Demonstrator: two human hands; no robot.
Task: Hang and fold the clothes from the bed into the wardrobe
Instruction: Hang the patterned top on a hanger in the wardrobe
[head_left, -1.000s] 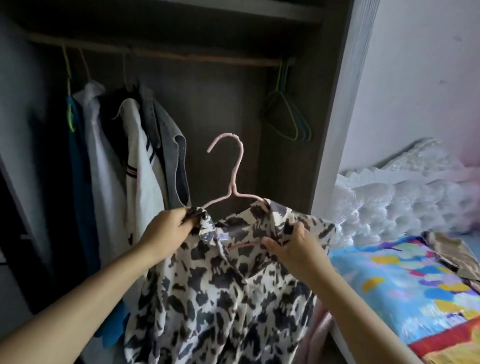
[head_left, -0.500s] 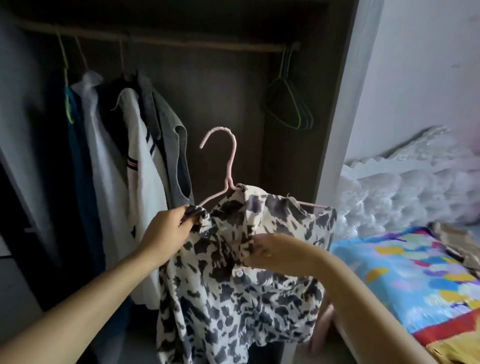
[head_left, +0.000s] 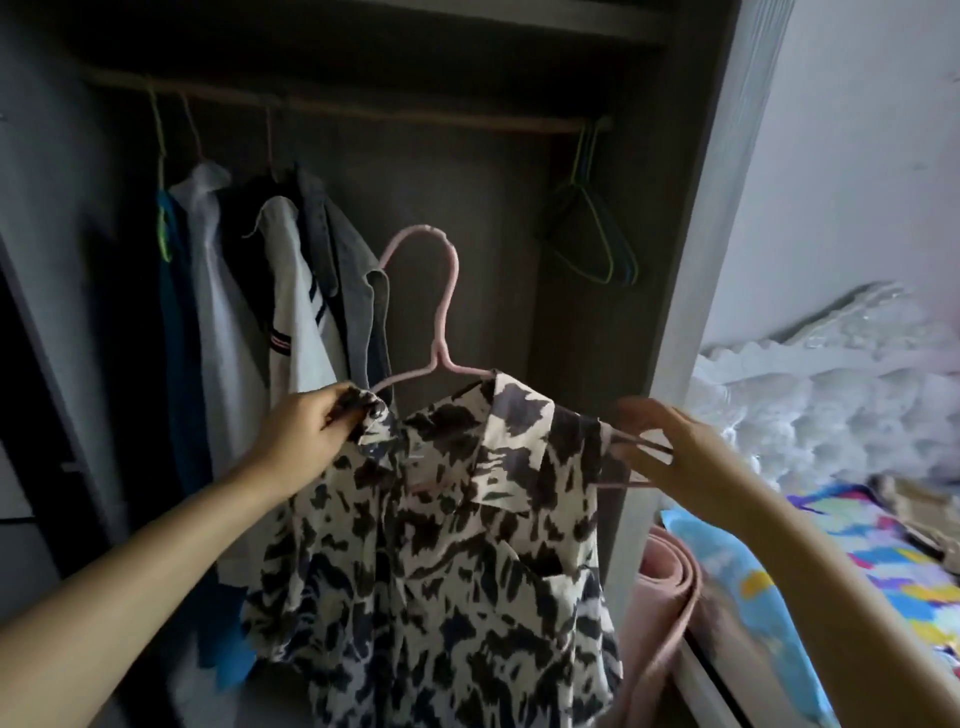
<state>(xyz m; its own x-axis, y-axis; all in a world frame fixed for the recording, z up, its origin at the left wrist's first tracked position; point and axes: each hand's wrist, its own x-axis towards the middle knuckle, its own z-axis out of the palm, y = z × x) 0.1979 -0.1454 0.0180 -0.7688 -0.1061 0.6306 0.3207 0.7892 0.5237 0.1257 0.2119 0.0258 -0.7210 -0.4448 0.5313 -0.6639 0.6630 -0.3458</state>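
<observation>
A black-and-white patterned shirt (head_left: 447, 561) hangs on a pink hanger (head_left: 441, 291) in front of the open wardrobe. My left hand (head_left: 306, 436) pinches the shirt's left shoulder together with the hanger's left arm. My right hand (head_left: 670, 447) is at the hanger's right end, fingers spread and blurred, touching the bare wire that sticks out of the shirt's right shoulder. The collar lies open at the middle. The wardrobe rail (head_left: 395, 111) runs above.
Several garments (head_left: 291, 312) hang on the rail at the left. Empty green and blue hangers (head_left: 597, 239) hang at the right end. The wardrobe's side panel (head_left: 696, 291) stands right of the shirt. The bed with a colourful sheet (head_left: 857, 566) lies at right, a pink roll (head_left: 670, 587) beside it.
My right hand left the collar and moved right to the hanger's end. The shirt's right shoulder slid along the hanger, and the hanger now sits more level. My left hand kept its grip.
</observation>
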